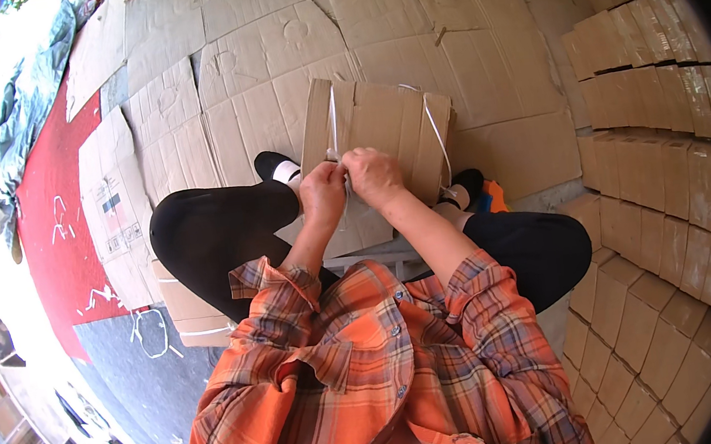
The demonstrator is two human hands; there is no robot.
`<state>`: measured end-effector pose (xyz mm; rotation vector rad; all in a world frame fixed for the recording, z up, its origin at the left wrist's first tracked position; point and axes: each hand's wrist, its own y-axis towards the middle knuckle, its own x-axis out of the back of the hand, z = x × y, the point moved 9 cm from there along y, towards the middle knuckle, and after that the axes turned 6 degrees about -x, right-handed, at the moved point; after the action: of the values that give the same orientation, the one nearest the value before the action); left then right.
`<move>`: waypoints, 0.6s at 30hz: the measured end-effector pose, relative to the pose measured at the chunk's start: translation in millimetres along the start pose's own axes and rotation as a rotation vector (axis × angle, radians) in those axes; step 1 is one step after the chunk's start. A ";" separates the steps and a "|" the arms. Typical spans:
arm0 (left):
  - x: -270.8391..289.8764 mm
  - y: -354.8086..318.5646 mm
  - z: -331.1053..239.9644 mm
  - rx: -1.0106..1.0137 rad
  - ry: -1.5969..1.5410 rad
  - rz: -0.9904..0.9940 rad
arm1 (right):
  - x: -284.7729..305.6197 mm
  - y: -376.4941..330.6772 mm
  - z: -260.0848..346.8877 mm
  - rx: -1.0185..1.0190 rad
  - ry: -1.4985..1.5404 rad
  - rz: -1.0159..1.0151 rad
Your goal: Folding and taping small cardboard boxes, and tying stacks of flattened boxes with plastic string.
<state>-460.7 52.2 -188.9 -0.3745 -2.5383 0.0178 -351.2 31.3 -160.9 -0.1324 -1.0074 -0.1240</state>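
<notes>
A brown cardboard bundle (393, 126), boxy in outline, stands between my lower legs. White plastic strapping (333, 119) runs over its left part, and a second white strap (437, 135) bows loosely at its right side. My left hand (323, 192) and my right hand (373, 176) meet over the near edge of the bundle. Both are closed, with fingers pinched on the white strap where it bunches up between them. The exact crossing of the strap is hidden by my fingers.
Flattened cardboard sheets (266, 57) cover the floor ahead. Stacked cardboard boxes (657, 179) line the right side. Another strapped cardboard bundle (194, 306) lies beside my left leg. Further left are a red mat (58, 229), a grey sheet (149, 368) and loose strap scraps (153, 334).
</notes>
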 end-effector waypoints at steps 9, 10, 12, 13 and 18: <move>37.7 -6.1 -62.0 -0.144 0.009 0.029 | -14.0 0.7 -38.1 -0.171 0.295 -0.040; 38.3 -11.2 -82.3 -0.273 0.002 0.095 | -13.5 0.8 -40.1 -0.174 0.292 -0.045; 48.3 -28.4 -125.9 -0.402 -0.124 0.262 | -20.3 -1.7 -44.4 -0.188 0.274 0.017; 58.7 -37.9 -153.7 -0.402 -0.245 0.372 | -18.0 -5.2 -50.2 -0.207 0.269 0.003; 197.7 -92.7 -253.0 -0.875 -0.587 -0.029 | -15.5 -2.0 -42.9 -0.172 0.348 -0.026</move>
<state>-506.3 -0.5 137.9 -0.7425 -2.9919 -1.1754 -324.1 22.8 -196.5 -0.2457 -0.6501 -0.2483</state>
